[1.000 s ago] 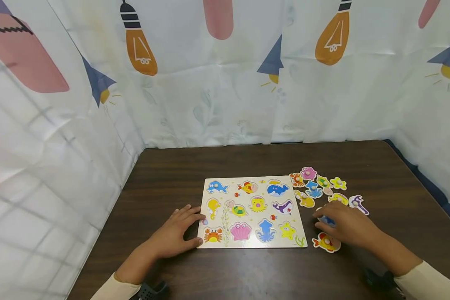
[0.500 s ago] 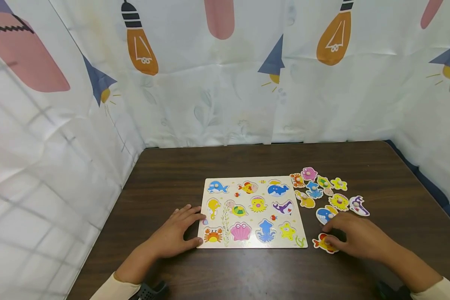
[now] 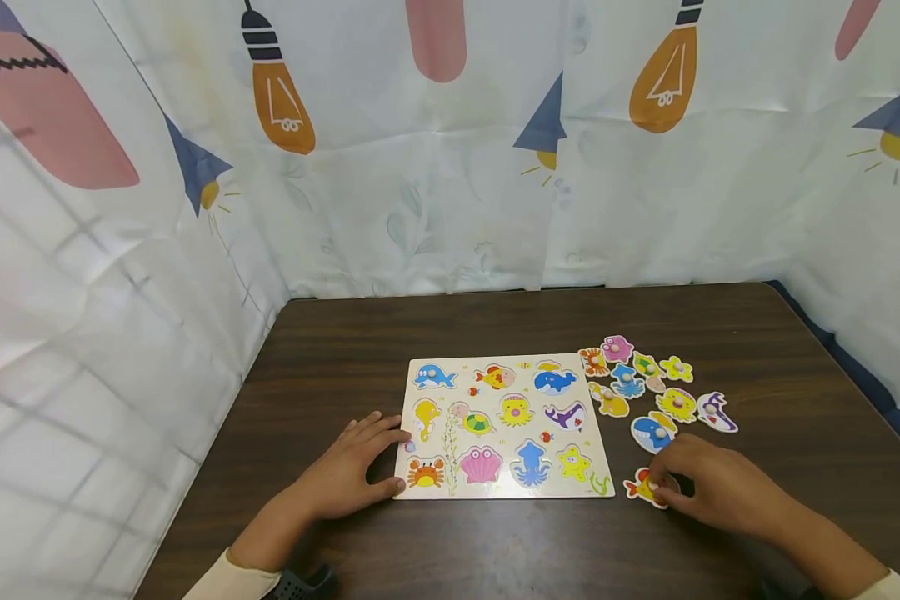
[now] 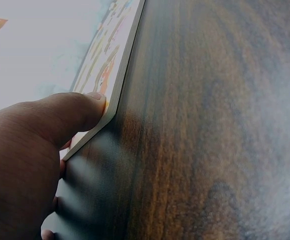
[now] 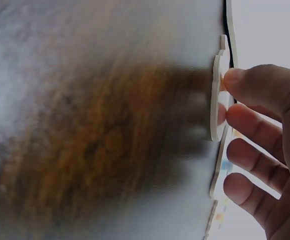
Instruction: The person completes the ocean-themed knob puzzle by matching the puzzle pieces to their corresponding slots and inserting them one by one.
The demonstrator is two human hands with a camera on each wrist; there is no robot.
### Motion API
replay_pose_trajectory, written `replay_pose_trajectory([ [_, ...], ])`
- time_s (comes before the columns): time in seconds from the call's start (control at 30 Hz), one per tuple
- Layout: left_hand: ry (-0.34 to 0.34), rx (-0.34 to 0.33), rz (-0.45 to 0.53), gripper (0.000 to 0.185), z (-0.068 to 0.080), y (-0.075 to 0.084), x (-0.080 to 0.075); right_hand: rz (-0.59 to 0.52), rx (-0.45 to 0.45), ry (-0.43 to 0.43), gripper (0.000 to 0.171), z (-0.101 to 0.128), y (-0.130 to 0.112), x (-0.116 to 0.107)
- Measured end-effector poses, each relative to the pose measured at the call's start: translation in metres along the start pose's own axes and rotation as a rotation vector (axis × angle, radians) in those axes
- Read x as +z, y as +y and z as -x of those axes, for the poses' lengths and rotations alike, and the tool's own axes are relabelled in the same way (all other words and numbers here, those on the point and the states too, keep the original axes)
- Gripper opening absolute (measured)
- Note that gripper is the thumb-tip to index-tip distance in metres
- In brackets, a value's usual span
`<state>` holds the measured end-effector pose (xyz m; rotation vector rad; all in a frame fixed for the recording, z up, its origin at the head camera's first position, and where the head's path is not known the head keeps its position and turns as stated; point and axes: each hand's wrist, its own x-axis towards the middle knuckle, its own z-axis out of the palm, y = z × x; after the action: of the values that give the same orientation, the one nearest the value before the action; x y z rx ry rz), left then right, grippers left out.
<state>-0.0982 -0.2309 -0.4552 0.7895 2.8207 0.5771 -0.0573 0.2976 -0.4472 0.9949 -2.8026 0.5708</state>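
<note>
A wooden puzzle board with printed sea animals lies on the table. My left hand rests at its left edge, fingers stretched out. The left thumb presses on the board's near corner. At the right, my right hand has thumb and index finger at a red and yellow fish puzzle piece, pinching it. In the right wrist view, the fish piece stands edge-on at those two fingertips, and the other fingers hang loosely bent. Part of the fish is covered by the hand. A blue whale piece lies just beyond.
Several knobbed pieces lie right of the board, among them a yellow octopus, a purple and white piece, a pink piece and a yellow star. A printed white curtain hangs behind the dark wooden table.
My right hand has moved from the whale piece down toward me to the fish piece, uncovering the whale and octopus. My left hand stays at the board's edge.
</note>
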Motion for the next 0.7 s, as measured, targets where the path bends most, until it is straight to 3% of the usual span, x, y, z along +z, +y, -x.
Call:
replay_pose_trajectory([
  [0.17,-0.001,-0.008,0.017,0.062,0.0006,-0.0001,0.0011,0.001,-0.037,0.034,0.042,0.0006,0.0014,0.0029],
  [0.7,0.003,-0.009,0.004,0.061,0.0007,-0.0026,0.0031,0.013,-0.023,0.022,0.040,-0.0038,0.0011,0.0032],
])
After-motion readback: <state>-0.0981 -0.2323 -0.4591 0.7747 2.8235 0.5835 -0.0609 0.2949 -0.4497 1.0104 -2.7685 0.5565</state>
